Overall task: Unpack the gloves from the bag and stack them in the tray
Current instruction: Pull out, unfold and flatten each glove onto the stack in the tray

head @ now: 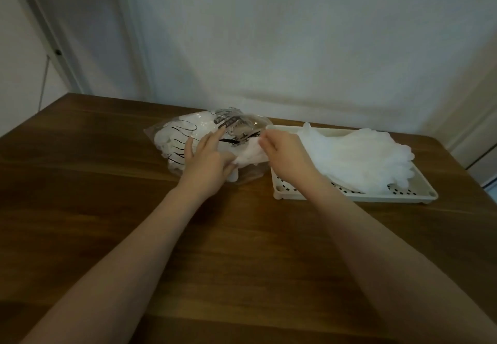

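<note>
**Gloves: thin, limp and clingy, best taken by the cuff**

Gloves lay in two places when we looked down. A heap of them (357, 161) already rested in the cream perforated tray (357, 197) on the right of the wooden surface (242, 236), with their finger ends spilling over the tray's far right rim. More (174, 139) remained inside the clear printed bag (228, 126), which lay just beside the tray's left edge.

Our left hand (208, 165) rested on the bag with its fingers mostly straight, pressing it down; whether the thumb had pinched anything, we could not tell. Our right hand (285, 155) had its fingers curled over a bunch of white glove material (251, 157) emerging at the bag's mouth, and seemed to grip it.

We judged these gloves very light, soft and filmy, with no stiffness to hold a shape. They would likely cling together and come out in clumps rather than singly. The bag looked slippery and crinkly, so it needed holding down. Gripping a glove at its cuff end, near the bag's opening, seemed soundest; pulling by a finger might stretch or tear it.
</note>
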`<state>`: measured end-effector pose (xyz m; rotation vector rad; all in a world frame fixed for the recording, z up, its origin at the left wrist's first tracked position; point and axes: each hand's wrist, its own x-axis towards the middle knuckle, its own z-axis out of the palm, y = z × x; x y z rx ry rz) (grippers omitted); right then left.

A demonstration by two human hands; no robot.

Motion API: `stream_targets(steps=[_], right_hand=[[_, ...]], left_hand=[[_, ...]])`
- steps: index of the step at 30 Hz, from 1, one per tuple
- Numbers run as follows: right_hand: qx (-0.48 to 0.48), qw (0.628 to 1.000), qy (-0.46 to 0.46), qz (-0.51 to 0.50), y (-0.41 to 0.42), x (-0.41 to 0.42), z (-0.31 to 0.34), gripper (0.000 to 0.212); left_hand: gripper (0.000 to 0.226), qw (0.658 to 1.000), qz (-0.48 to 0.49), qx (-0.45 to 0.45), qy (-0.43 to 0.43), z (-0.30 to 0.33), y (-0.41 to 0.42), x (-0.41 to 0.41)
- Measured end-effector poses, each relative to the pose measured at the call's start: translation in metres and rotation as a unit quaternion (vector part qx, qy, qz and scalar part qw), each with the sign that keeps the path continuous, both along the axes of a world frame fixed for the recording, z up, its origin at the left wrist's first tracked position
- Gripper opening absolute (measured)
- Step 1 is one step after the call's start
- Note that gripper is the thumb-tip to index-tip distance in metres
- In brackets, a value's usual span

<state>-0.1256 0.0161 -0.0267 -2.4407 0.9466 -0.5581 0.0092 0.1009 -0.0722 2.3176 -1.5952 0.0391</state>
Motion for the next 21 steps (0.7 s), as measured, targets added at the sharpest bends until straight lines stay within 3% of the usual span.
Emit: stream_targets(steps=[5, 8, 10, 11, 14, 17, 21], right_hand=[[0.185, 0.968, -0.167, -0.014, 0.0, -0.005, 0.008, 0.016], [0.393, 0.877, -0.276, -0.011, -0.006, -0.009, 0.012, 0.013], [0.48, 0.816, -0.321, 0.025, -0.008, -0.014, 0.012, 0.032], [0.487, 0.811, -0.322, 0.045, -0.009, -0.015, 0.009, 0.04], [0.43, 0.856, -0.28, 0.064, -0.007, -0.012, 0.003, 0.048], [0.367, 0.896, -0.243, 0.059, -0.005, -0.009, -0.001, 0.033], [0.321, 0.919, -0.211, 0.088, 0.003, -0.006, -0.002, 0.031]], left_hand=[[0.029, 0.998, 0.02, -0.05, 0.026, -0.002, 0.0, 0.001], [0.027, 0.99, 0.025, -0.124, 0.056, 0.004, -0.001, -0.002], [0.027, 0.978, 0.028, -0.182, 0.097, 0.007, -0.001, -0.005], [0.032, 0.97, 0.024, -0.213, 0.113, 0.009, -0.001, -0.007], [0.045, 0.954, -0.057, -0.271, 0.117, 0.016, 0.0, -0.012], [0.044, 0.951, -0.148, -0.256, 0.091, 0.022, -0.002, -0.02], [0.033, 0.961, -0.16, -0.221, 0.042, 0.024, -0.01, -0.017]])
